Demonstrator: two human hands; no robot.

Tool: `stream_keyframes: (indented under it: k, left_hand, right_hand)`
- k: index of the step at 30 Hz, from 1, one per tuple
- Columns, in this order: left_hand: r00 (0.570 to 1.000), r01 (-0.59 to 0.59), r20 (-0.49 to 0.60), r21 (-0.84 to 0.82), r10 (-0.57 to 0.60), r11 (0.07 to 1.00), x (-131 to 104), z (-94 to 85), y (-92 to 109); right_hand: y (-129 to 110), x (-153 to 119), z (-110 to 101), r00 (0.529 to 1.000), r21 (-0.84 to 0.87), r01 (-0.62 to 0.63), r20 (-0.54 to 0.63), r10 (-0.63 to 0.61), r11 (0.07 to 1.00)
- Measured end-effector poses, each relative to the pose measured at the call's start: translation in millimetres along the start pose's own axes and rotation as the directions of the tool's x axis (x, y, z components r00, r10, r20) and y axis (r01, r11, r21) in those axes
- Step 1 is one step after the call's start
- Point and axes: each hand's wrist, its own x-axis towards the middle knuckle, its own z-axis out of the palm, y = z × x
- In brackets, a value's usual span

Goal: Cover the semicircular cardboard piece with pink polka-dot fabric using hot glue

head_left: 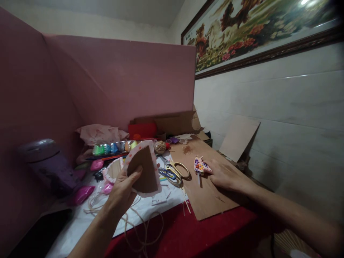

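Note:
My left hand (126, 184) grips a curved piece of brown cardboard (143, 170) edged with pink dotted fabric, its thumb lying across the cardboard face. On the brown cardboard sheet (212, 200) at the right, my right hand (224, 175) is closed at the pink end of a small flower-print fabric piece (199, 166). A pale narrow strip sticks out below that piece. The right fingertips are partly hidden. Between the hands lie gold-handled scissors (183, 170) and a blue utility knife (168, 174). Behind the left hand is another fabric-edged piece (113, 171).
Coloured clay packs (114, 148), a twine ball (160, 147) and pink packets (84, 194) lie at the back and left. Loose cord (145, 229) hangs over the red cloth (188, 236). A purple bottle (48, 166) leans at left; a pink partition (120, 79) stands behind.

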Motion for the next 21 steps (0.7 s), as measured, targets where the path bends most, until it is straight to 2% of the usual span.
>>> stream_keyframes:
  k: [4,6,10,14,17,21]
  left_hand:
    - [0.999,0.009,0.047,-0.019,-0.008,1.0,0.0,-1.7,-1.9]
    - [0.999,0.012,0.045,-0.016,-0.011,1.0,-0.4,-2.6,-3.3]
    - [0.998,0.033,0.061,0.0,-0.033,0.999,-2.8,-3.1,-7.5]
    - [0.998,0.014,0.056,0.048,-0.016,0.999,-5.6,-3.2,-12.5]
    - [0.997,0.0,0.075,0.08,-0.006,0.997,-7.1,-3.0,-14.6]
    - [0.995,0.002,0.1,0.082,-0.011,0.997,-8.7,-3.3,-15.1]
  right_hand:
    - [-19.6,-9.3,-18.4,0.987,0.298,0.027,-0.162,0.023,0.954]
    - [-33.5,-21.1,-29.4,0.992,0.528,0.048,-0.123,0.021,0.848]
    - [-67.7,-46.5,-44.6,1.0,0.615,0.03,-0.025,-0.018,0.788]
    - [-98.5,-53.8,-49.7,0.988,0.796,-0.03,0.114,-0.101,0.605]
    - [-112.3,-48.4,-48.6,0.987,0.85,-0.028,0.106,-0.118,0.526]
    - [-120.5,-40.9,-46.6,0.988,0.857,0.038,0.047,-0.15,0.515]
